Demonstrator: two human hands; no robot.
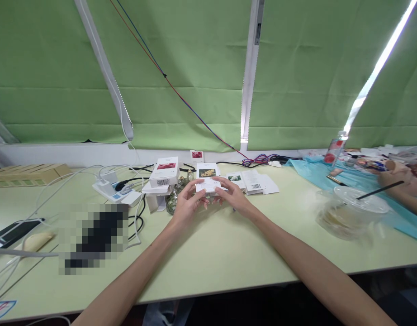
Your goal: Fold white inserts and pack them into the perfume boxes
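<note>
Between both hands is a small white cardboard box [211, 184], with a barcode along its near edge. My left hand [190, 199] has fingers and thumb closed on its left side, and my right hand [234, 197] grips the right side the same way. Just behind it shows a white box panel with a yellow picture [207, 172]; whether this is part of the same box I cannot tell. Left of my left hand, a white box with a red picture [165, 171] rests on other white boxes, beside a glass bottle [172, 201]. Flattened white cartons [254, 181] lie to the right.
A power strip [108, 188] with tangled cables lies left, near a pixelated dark patch [100, 233]. A lidded clear cup with a black straw [351, 213] stands right. Beyond it, another person's arm [407, 197] reaches over a blue sheet [310, 170] beside a bottle [334, 149].
</note>
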